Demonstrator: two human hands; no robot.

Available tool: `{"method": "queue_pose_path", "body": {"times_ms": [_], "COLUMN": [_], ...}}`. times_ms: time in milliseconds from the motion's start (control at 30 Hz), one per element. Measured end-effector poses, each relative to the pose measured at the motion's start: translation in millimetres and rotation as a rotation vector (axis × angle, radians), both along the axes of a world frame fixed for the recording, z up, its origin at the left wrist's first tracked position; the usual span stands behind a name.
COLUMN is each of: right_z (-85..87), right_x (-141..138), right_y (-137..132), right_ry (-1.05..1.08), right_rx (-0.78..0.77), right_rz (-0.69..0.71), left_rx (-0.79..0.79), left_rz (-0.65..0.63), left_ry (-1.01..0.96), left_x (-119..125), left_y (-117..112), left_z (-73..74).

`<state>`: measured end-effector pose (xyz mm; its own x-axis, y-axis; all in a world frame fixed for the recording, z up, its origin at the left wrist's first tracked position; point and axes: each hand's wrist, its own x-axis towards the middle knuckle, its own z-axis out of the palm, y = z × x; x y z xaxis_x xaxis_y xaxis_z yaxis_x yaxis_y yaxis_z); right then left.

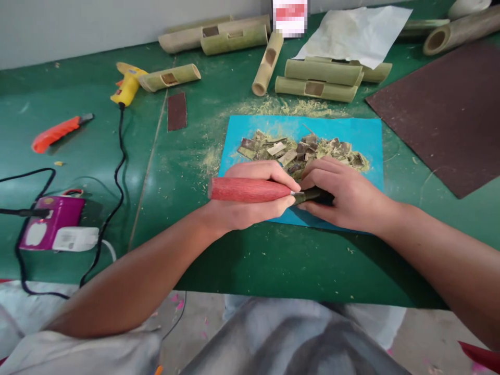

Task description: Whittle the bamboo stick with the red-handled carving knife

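Note:
In my left hand (250, 208) is a carving tool (250, 189) with a thick red wooden handle; the fingers close round it near its short metal end. That metal end meets a small dark green piece of bamboo (308, 197), and I cannot tell whether it cuts in. My right hand (344, 190) pinches the piece from the other side, and its fingers hide much of it. Both hands rest over a blue sheet (365, 135). Just beyond them lies a heap of bamboo chips and shavings (287, 148).
Cut bamboo tubes (320, 73) lie at the back, some under white paper (351, 31). Leftward are a yellow glue gun (128, 83), an orange utility knife (57, 134), a purple power strip (50, 221) and black cords. A dark brown sheet (445, 114) covers the right side.

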<state>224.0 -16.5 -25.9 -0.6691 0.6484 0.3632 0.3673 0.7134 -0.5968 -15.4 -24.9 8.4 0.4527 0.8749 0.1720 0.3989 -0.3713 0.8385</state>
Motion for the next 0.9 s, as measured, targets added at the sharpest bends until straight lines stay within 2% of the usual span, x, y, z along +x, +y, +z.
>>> {"method": "queue_pose_path", "body": {"times_ms": [133, 400, 667, 900], "right_z": [-1.2, -4.3, -1.0, 1.9], "right_x": [1.4, 2.5, 3.3, 3.5], "right_y": [0.3, 0.3, 0.5, 1.3], "right_ry": [-0.011, -0.002, -0.015, -0.026], "right_rx": [-0.012, -0.013, -0.037, -0.051], "right_rz": [0.009, -0.001, -0.007, -0.007], "left_rx": [0.038, 0.121, 0.115, 0.024], "left_rz": [0.102, 0.061, 0.141, 0.129], "left_ry": [-0.13, -0.17, -0.27, -0.271], "left_x": [-0.6, -6.3, -4.8, -2.7], "left_y": [-0.7, -4.5, -1.9, -0.7], "left_z": [-6.9, -13.1, -17.6, -18.9]}}
